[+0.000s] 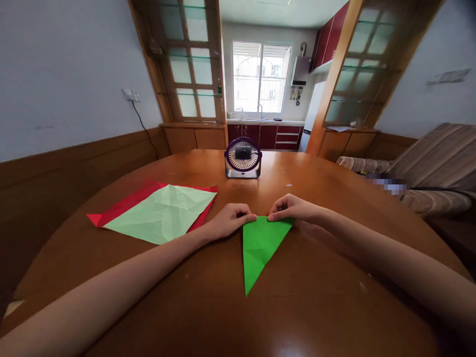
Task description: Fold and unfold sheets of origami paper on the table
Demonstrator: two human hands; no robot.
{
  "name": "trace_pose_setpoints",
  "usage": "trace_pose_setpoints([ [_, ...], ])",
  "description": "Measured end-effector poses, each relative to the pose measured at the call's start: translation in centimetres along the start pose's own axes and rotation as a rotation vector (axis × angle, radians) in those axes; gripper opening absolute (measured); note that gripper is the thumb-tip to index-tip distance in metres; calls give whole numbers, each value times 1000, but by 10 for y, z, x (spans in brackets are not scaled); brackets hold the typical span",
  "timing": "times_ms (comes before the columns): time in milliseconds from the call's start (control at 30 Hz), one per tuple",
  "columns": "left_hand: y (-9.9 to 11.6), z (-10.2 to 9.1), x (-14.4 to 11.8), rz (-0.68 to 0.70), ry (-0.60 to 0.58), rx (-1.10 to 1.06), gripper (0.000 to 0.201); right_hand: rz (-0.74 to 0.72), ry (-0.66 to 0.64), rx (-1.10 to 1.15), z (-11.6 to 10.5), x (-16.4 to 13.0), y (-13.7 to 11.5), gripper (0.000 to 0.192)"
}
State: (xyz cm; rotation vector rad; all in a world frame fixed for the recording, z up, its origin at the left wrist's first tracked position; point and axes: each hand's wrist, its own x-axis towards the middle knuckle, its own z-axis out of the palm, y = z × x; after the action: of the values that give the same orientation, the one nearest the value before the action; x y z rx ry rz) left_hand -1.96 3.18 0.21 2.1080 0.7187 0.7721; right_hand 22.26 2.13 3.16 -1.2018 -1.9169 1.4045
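Observation:
A bright green sheet of paper (261, 246), folded into a triangle, lies on the brown table with its long point toward me. Its short top edge faces the fan. My left hand (232, 218) pinches the top left corner between thumb and curled fingers. A little to the right, my right hand (288, 207) grips the same top edge, thumb on the paper, its fingers bent behind. Faint creases cross the green surface. The fingertips behind the edge are partly hidden.
Left of my hands lie a creased pale green sheet (163, 210) and a red sheet (130, 202) under it. A small purple desk fan (243, 157) stands beyond my hands on the round-edged wooden table (316, 297). A striped sofa (439, 163) is at the right.

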Motion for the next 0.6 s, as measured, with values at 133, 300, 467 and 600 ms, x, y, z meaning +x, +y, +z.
trace_pose_setpoints([
  [133,4,1,0,-71,-29,-60,41,15,-13,4,-1,-1,0,29],
  [300,11,8,-1,-133,-48,-101,41,-23,11,34,2,0,-1,27],
  [467,10,11,-3,-173,8,-196,41,-26,-11,57,3,0,0,28],
  [600,6,11,-3,-191,75,-258,49,-34,2,90,-2,2,7,29],
])
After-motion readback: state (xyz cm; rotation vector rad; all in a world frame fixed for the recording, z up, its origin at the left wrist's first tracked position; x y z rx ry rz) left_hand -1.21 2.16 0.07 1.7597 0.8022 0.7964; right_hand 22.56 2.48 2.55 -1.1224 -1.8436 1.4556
